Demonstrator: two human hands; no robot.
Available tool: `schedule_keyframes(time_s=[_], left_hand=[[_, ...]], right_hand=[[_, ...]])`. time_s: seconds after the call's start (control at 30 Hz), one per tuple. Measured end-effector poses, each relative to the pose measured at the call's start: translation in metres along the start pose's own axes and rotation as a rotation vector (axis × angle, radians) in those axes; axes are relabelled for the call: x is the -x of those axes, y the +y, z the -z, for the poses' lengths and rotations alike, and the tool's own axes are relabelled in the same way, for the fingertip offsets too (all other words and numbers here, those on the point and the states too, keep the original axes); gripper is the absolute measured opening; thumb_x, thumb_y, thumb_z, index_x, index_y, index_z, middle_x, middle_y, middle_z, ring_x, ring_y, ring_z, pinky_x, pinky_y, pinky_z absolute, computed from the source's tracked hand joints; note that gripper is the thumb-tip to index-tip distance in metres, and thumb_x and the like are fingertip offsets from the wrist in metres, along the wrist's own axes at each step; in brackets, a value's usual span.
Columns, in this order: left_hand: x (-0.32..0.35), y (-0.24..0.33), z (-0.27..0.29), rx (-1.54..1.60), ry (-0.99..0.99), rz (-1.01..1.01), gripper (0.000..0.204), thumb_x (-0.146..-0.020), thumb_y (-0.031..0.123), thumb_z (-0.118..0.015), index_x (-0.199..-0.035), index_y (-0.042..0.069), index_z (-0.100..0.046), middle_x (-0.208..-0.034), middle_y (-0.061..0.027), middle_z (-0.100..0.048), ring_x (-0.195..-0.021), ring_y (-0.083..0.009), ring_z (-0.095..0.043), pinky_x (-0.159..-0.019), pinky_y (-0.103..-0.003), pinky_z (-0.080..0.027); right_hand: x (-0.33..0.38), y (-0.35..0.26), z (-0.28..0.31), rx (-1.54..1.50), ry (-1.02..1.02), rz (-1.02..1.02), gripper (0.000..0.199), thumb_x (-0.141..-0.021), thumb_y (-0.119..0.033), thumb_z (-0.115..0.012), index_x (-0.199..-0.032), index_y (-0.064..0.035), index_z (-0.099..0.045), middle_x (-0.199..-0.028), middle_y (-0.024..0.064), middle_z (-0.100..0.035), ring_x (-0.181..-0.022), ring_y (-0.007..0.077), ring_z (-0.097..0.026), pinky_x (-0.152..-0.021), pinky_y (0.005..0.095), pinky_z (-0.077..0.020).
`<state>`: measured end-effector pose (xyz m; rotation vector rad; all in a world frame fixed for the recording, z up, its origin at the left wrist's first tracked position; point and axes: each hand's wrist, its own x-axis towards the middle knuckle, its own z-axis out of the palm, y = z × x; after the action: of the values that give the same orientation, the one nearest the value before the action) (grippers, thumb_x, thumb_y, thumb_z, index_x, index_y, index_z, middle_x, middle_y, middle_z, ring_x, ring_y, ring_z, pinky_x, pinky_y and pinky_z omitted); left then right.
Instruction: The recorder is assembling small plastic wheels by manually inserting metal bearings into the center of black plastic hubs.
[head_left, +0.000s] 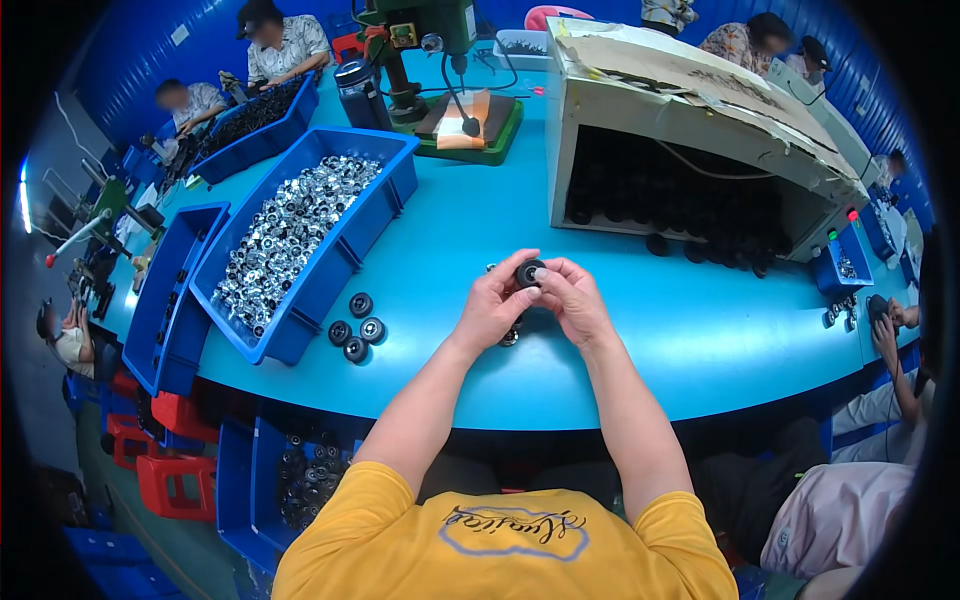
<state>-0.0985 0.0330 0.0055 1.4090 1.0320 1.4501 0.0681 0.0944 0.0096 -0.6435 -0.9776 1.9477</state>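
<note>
Fingers (pixel 556 285) between wheels (pixel 373 330) and box (pixel 585 97)

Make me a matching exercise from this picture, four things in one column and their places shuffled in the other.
1. Dark bottle
2. Four loose wheels
3. Silver metal parts
4. Single black wheel

A. Held in the left hand and right hand
B. Inside a blue bin
C. Beside the drill press
D. On the table, right of that bin

Pairs: 1-C, 2-D, 3-B, 4-A
</note>
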Motion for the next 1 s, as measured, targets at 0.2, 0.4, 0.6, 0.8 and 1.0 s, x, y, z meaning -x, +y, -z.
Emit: schedule_keyframes(time_s=[0.2,0.4,0.6,0.8,1.0], left_hand=[[-0.002,0.016,0.01,0.164,-0.04,0.17,0.057,-0.099,0.004,-0.073,-0.153,0.004,-0.053,-0.117,-0.0039,-0.071,-0.097,-0.0102,-0.069,-0.087,-0.027,-0.057],[0.0,0.015,0.005,0.218,-0.039,0.06,0.053,-0.097,0.005,-0.076,-0.146,0.0,-0.056,-0.112,-0.0042,-0.07,-0.099,-0.0114,-0.07,-0.09,-0.028,-0.057],[-0.001,0.025,0.003,-0.563,0.178,-0.269,0.046,-0.086,0.011,-0.086,-0.126,0.002,-0.065,-0.107,-0.0102,-0.069,-0.096,-0.0249,-0.069,-0.084,-0.037,-0.057],[-0.001,0.01,0.003,-0.741,0.289,-0.368,0.05,-0.071,0.007,-0.085,-0.118,0.004,-0.066,-0.105,-0.0145,-0.066,-0.096,-0.036,-0.065,-0.082,-0.045,-0.056],[0.0,0.007,-0.002,-0.76,0.297,-0.38,0.05,-0.071,0.004,-0.082,-0.118,0.003,-0.067,-0.101,-0.0137,-0.064,-0.094,-0.0354,-0.064,-0.082,-0.045,-0.056]], right_hand=[[0.0,-0.006,0.009,-0.028,-0.092,-0.088,0.024,-0.102,-0.021,-0.074,-0.116,-0.0009,-0.071,-0.098,0.0057,-0.075,-0.081,0.0113,-0.072,-0.074,0.0244,-0.0611],[0.001,-0.003,0.012,-0.094,-0.192,-0.102,0.029,-0.105,-0.024,-0.071,-0.12,0.0006,-0.071,-0.096,0.0052,-0.075,-0.078,0.0113,-0.07,-0.072,0.0249,-0.0597],[0.006,-0.005,-0.007,0.162,-0.037,0.041,0.03,-0.107,-0.024,-0.067,-0.126,-0.0004,-0.071,-0.106,0.0066,-0.073,-0.095,0.0111,-0.069,-0.078,0.0281,-0.0606],[0.005,0.003,-0.006,0.395,-0.067,0.212,0.025,-0.098,-0.008,-0.075,-0.121,-0.0008,-0.071,-0.109,0.0064,-0.073,-0.097,0.0117,-0.069,-0.085,0.0276,-0.0595],[-0.003,0.014,0.002,0.276,-0.043,0.122,0.024,-0.095,-0.004,-0.076,-0.118,0.0009,-0.071,-0.105,0.0053,-0.074,-0.094,0.0109,-0.071,-0.084,0.0274,-0.0595]])
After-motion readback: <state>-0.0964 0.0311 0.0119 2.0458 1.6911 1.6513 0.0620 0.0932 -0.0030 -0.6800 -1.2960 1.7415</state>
